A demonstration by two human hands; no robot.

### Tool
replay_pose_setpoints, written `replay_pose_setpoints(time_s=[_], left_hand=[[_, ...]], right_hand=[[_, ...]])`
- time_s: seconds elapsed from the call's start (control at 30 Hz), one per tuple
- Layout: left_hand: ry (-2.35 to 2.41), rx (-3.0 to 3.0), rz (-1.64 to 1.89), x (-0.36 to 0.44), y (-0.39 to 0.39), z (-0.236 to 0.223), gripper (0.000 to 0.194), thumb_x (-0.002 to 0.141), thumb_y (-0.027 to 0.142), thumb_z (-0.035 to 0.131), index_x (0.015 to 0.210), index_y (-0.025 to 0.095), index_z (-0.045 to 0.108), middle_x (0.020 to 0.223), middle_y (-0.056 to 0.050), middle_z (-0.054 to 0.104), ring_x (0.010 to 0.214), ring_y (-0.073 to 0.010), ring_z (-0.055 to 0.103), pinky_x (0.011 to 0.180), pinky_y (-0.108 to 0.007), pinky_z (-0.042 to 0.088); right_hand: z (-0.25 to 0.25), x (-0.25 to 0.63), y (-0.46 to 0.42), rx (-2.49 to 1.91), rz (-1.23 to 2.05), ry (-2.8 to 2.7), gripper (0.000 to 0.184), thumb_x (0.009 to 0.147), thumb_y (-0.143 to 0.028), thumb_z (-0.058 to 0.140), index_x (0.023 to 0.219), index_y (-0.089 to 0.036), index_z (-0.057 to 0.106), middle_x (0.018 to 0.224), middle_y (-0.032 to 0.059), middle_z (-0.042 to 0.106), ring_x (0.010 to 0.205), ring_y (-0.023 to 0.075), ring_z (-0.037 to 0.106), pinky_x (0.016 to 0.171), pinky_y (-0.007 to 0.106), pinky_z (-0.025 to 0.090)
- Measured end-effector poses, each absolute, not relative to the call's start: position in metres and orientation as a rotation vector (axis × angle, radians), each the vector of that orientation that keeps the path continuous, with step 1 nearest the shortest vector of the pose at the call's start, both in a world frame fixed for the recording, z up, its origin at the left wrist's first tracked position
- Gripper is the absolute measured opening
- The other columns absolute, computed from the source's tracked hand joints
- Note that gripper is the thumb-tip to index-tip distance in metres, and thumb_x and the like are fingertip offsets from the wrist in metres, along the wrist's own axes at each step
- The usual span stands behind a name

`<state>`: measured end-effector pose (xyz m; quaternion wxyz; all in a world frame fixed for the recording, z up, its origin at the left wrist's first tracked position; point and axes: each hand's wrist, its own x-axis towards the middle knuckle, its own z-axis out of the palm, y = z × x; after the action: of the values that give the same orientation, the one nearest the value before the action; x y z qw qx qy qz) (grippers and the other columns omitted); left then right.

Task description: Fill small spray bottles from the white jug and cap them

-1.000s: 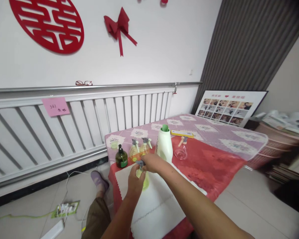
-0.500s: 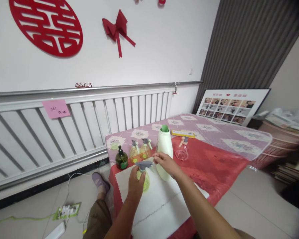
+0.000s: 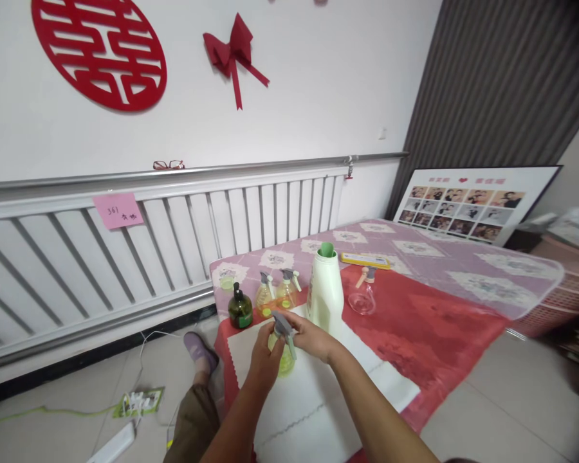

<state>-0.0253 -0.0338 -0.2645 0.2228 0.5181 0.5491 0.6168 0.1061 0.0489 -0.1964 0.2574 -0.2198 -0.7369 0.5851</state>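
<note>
A spray bottle with a grey trigger head and clear yellowish body stands on a white cloth. My left hand is closed round its neck from the left. My right hand is closed at the other side of the spray head, its fingertips partly hidden behind it. The trigger points toward me, down and to the right. Just behind my right hand stands a tall white-green jug with a green piece in its mouth. Two similar spray bottles stand behind my hands, beside a dark green pump bottle.
A pink clear spray bottle stands on the red cloth to the right. Behind it lies a yellow-edged flat box. A white radiator runs along the wall. A power strip with cables lies on the floor.
My right hand has come down and left, from beside the jug onto the spray head. The head has turned, so its trigger now faces me. The view has shifted slightly.
</note>
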Motion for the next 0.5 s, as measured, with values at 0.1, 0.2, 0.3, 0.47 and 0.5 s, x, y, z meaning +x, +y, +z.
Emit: replay_pose_setpoints(time_s=[0.1,0.2,0.3,0.47,0.5], left_hand=[[1.520,1.399,1.750,-0.021,-0.032,-0.267,0.035,0.090,0.042,0.054,0.118,0.021,0.059,0.122,-0.009,0.063,0.119,-0.0237,0.057,0.106,-0.041,0.041],[1.549,1.340,1.795,-0.017,-0.034,-0.278,0.040,0.088,0.036,0.056,0.124,0.022,0.054,0.129,-0.009,0.059,0.126,-0.0251,0.053,0.109,-0.043,0.039],[1.545,1.341,1.774,-0.016,-0.039,-0.296,0.071,0.073,0.025,0.069,0.138,0.022,0.040,0.140,-0.011,0.051,0.133,-0.0289,0.047,0.112,-0.046,0.037],[1.631,1.342,1.589,-0.018,-0.043,-0.315,0.092,0.057,0.014,0.072,0.141,0.021,0.035,0.141,-0.015,0.047,0.131,-0.0336,0.047,0.111,-0.050,0.038],[1.643,1.330,1.583,-0.018,-0.044,-0.314,0.090,0.057,0.014,0.071,0.140,0.020,0.036,0.139,-0.016,0.049,0.129,-0.0334,0.049,0.109,-0.051,0.040]], right_hand=[[-0.197,0.103,0.047,-0.616,1.536,-2.013,0.040,0.069,-0.026,0.072,0.109,-0.025,0.073,0.110,0.0049,0.072,0.110,0.0282,0.061,0.102,0.045,0.043],[-0.199,0.100,0.042,-0.645,1.513,-2.005,0.034,0.074,-0.031,0.069,0.107,-0.024,0.073,0.106,0.0048,0.072,0.108,0.0277,0.062,0.101,0.045,0.044],[-0.203,0.098,0.037,-0.676,1.513,-1.987,0.037,0.075,-0.035,0.071,0.110,-0.023,0.070,0.098,0.0032,0.073,0.099,0.0255,0.064,0.094,0.042,0.048],[-0.212,0.094,0.030,-0.716,1.501,-1.941,0.040,0.078,-0.041,0.069,0.114,-0.023,0.065,0.100,0.0036,0.072,0.093,0.0228,0.066,0.089,0.038,0.050],[-0.213,0.093,0.028,-0.725,1.497,-1.933,0.040,0.079,-0.041,0.069,0.115,-0.023,0.064,0.102,0.0040,0.072,0.094,0.0226,0.066,0.089,0.038,0.050]])
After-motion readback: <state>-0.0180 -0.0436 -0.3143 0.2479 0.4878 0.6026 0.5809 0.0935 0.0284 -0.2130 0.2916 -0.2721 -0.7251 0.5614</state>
